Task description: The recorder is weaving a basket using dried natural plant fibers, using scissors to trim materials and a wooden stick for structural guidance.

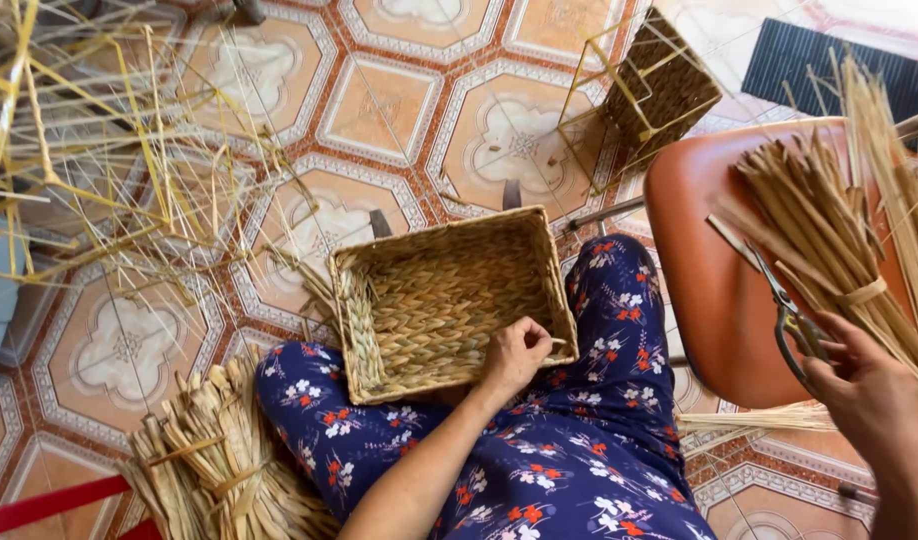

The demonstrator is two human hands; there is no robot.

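View from above onto the lap of a seated person in dark blue floral fabric (579, 450); the left hand (514, 355) is curled closed over the near rim of a rectangular woven basket (449, 300), fingers folded around the rim and a loose strand; the basket rests on the knees, opening upward, tilted slightly toward the left side of the view. The right hand (864, 390) is closed about the handles of a pair of scissors (784, 305), blades lying on an orange chair seat (699, 260) just beside a tied bundle of straw stalks (819, 230). By appearance the basket is light, fairly stiff yet springy, rough rather than slippery; the thick braided rim seems the soundest place to grip, the woven floor likely yielding under pressure. Further off: a second sheaf of stalks (214, 465) on the patterned tile floor (379, 110); scattered yellow stalks (89, 150) at left; a wire frame partly woven (649, 85) beyond the chair.
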